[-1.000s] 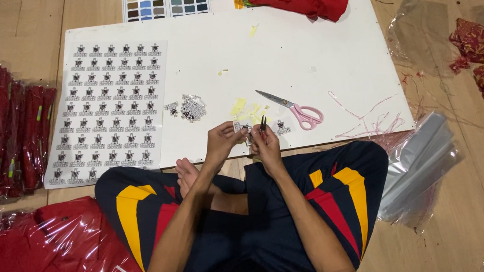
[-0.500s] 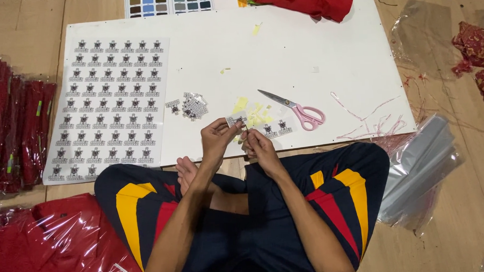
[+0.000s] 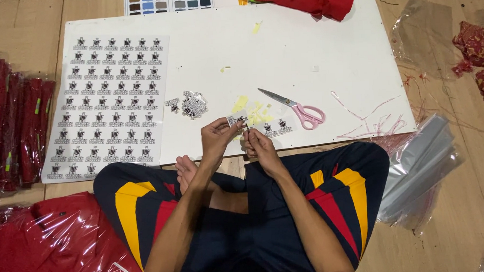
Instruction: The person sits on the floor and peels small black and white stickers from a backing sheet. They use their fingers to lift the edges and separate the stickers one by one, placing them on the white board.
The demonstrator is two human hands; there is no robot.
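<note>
Two bare hands meeting just below the near edge of a white board (image 3: 303, 48), seen from above over crossed legs in dark trousers with red and yellow panels. Left hand (image 3: 216, 138) pinching a small printed sticker (image 3: 235, 120) between thumb and fingertips, held over the board's near edge. Right hand (image 3: 259, 145) touching the same sticker, fingers drawn together on a thin dark tool too small to make out. Pink-handled scissors (image 3: 297, 108) lying shut on the board, right of the sticker. Small pile of cut stickers (image 3: 192, 104) left of it, yellow paper scraps (image 3: 250, 110) between. Large sheet of uncut stickers (image 3: 109, 97) covering the board's left end. Red wrapped clothing (image 3: 47, 244) off the board's near left corner
</note>
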